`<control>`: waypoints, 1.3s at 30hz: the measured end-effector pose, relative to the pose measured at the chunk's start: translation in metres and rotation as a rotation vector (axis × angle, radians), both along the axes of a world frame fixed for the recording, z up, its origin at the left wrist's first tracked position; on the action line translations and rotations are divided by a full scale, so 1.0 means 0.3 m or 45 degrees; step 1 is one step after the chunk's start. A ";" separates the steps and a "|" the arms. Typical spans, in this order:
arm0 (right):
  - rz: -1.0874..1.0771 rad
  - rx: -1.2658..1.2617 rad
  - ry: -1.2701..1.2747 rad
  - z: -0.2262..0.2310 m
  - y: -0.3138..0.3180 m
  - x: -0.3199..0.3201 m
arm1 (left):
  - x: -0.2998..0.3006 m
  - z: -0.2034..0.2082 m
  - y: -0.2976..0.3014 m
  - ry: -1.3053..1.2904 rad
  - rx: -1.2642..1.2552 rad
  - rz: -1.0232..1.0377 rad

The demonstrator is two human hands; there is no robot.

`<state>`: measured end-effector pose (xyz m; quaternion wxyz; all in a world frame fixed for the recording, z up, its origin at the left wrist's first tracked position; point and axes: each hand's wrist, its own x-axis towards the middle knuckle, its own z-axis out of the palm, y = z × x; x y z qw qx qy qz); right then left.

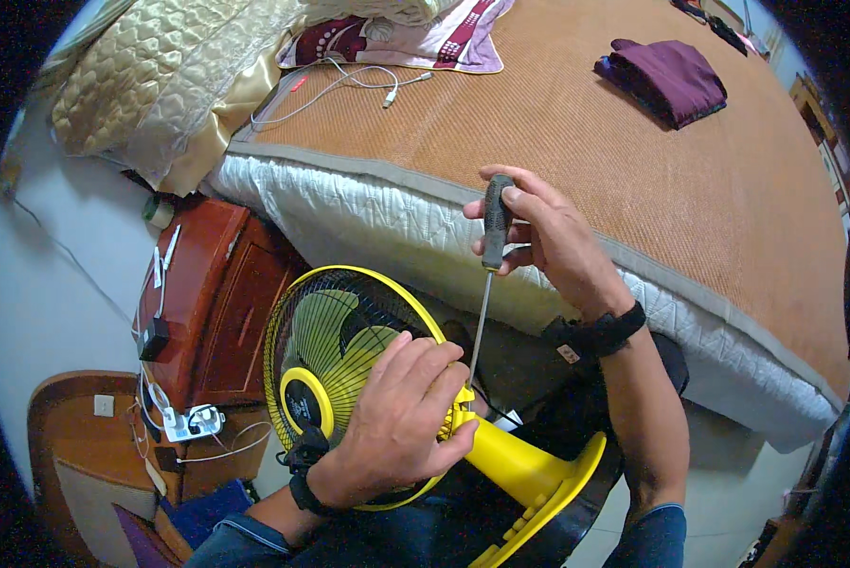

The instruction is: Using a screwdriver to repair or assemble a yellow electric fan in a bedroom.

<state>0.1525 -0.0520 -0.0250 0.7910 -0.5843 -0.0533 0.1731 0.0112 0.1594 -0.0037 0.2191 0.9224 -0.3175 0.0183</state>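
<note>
A yellow desk fan (519,456) lies tilted across my lap, its round wire cage to the left and its stem and base to the right. My left hand (396,417) is closed over the back of the fan, by the joint of cage and stem. Up and to the right, my right hand (562,237) grips a screwdriver (497,222) by its dark grey handle, the thumb on its upper part. The thin metal shaft points down, and its tip is at the yellow joint (465,402) beside my left fingers. Whether the tip sits in a screw, I cannot tell.
A bed with a brown woven mat (557,104) fills the far side, bearing a folded maroon cloth (671,80) and a white cable (330,85). At left stand a reddish wooden nightstand (207,284), a white power strip (196,424) and a brown chair (74,407).
</note>
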 end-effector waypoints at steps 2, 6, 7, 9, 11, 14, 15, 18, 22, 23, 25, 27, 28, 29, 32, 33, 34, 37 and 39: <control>0.003 0.066 0.027 -0.013 0.000 0.005 | -0.002 0.005 -0.003 0.003 -0.002 0.000; -0.086 -0.256 -0.182 -0.063 0.013 0.018 | -0.008 0.020 -0.017 0.018 0.000 -0.016; -0.081 -0.341 -0.205 -0.067 0.021 0.019 | -0.007 0.015 -0.013 0.020 0.000 -0.014; -0.090 -0.360 -0.263 -0.061 0.033 0.011 | -0.007 0.012 -0.010 0.020 0.002 -0.014; -0.103 -0.378 -0.324 -0.058 0.030 0.007 | -0.010 0.016 -0.009 0.032 0.000 -0.021; -0.075 -0.335 -0.300 -0.048 0.030 0.008 | -0.015 0.007 -0.006 0.011 0.003 -0.011; -0.077 -0.168 -0.200 -0.032 0.037 0.003 | -0.014 0.007 -0.005 0.012 0.003 -0.011; -0.065 0.027 -0.072 -0.004 0.032 -0.005 | -0.011 0.010 -0.006 0.009 -0.010 -0.016; -0.075 -0.276 -0.279 -0.035 0.008 0.010 | -0.009 0.026 -0.014 0.030 0.004 -0.024; -0.079 -0.278 -0.278 -0.034 0.004 0.010 | -0.008 0.026 -0.016 0.029 0.001 -0.029; -0.088 -0.438 -0.278 -0.017 0.009 0.010 | -0.009 0.006 -0.011 0.019 -0.002 -0.019; -0.093 -0.392 -0.302 -0.052 0.016 0.025 | -0.010 0.003 -0.009 0.007 -0.005 -0.009; -0.100 -0.347 -0.327 -0.060 0.018 0.029 | -0.010 0.007 -0.010 0.005 -0.002 -0.009; -0.100 -0.345 -0.328 -0.062 0.019 0.024 | -0.012 0.012 -0.010 0.003 0.001 -0.009; -0.036 -0.053 -0.222 -0.044 0.029 0.007 | -0.013 0.009 -0.007 0.011 0.000 -0.005; -0.005 -0.062 -0.172 -0.043 0.023 0.008 | -0.013 0.007 -0.007 0.012 -0.001 -0.007; 0.027 -0.071 -0.122 -0.041 0.016 0.009 | -0.012 0.004 -0.006 0.014 0.003 -0.010; 0.113 0.038 -0.007 -0.001 -0.010 0.008 | -0.011 0.000 -0.006 0.012 0.002 -0.017; 0.109 -0.045 -0.094 -0.010 -0.015 0.015 | -0.011 0.000 -0.006 0.008 -0.003 -0.020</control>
